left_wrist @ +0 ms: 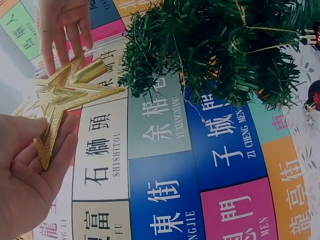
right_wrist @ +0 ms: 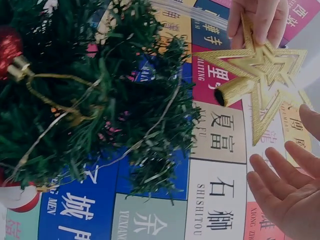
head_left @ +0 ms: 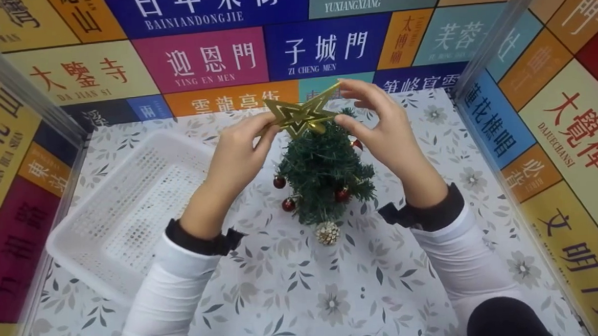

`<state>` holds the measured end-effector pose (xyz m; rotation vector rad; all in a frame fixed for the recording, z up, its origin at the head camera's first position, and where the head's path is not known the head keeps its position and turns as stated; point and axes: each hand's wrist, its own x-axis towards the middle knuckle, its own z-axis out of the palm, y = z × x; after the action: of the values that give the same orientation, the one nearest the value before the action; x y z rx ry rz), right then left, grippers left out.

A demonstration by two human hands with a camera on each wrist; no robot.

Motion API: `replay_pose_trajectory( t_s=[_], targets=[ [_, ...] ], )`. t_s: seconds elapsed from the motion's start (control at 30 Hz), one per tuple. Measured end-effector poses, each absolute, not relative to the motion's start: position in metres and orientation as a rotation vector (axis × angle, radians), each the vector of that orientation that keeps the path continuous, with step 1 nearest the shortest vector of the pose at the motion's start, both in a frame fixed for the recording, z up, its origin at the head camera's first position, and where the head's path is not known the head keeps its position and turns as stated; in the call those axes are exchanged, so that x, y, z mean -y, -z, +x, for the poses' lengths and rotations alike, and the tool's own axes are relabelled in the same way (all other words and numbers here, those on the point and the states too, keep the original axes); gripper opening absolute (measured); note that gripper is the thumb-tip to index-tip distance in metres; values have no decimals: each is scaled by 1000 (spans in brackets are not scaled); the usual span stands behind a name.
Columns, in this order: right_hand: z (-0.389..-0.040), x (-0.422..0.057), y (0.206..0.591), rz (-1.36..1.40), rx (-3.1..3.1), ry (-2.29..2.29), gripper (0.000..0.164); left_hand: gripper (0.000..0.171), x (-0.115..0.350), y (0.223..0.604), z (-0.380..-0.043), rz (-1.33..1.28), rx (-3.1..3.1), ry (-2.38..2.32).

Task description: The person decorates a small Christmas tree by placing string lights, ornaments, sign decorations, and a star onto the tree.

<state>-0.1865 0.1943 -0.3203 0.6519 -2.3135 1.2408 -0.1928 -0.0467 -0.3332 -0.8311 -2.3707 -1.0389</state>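
Observation:
A gold star tree topper (head_left: 301, 114) is above the top of a small green Christmas tree (head_left: 325, 172). My left hand (head_left: 244, 145) pinches one of its points between thumb and fingers, seen close in the left wrist view (left_wrist: 35, 170). My right hand (head_left: 386, 125) is spread around the star's opposite side, its fingers loosely bent and parted. In the right wrist view the fingers of that hand (right_wrist: 285, 190) sit beside the star (right_wrist: 267, 70) without curling round it. The star's hollow gold tube (right_wrist: 234, 91) points toward the tree.
Red baubles (head_left: 288, 205) and a pale pinecone-like ornament (head_left: 328, 233) hang low on the tree. To the left a white perforated plastic basket (head_left: 84, 215) lies on the floral-patterned tabletop (head_left: 332, 304). Colourful panels with writing (head_left: 201, 60) stand at the back and both sides.

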Motion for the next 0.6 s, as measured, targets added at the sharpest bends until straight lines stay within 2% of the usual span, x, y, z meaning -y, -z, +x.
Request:
replay_pose_trajectory(
  t_s=[0.37, 0.6],
  targets=[
    [-188, -186, 313, 656, 2169, -1449, 18, 18, 37, 328, -196, -920, 2361, 993],
    [-192, -185, 314, 575, 2015, -1674, 14, 20, 35, 328, -206, -845, 2226, 1229]
  ],
)
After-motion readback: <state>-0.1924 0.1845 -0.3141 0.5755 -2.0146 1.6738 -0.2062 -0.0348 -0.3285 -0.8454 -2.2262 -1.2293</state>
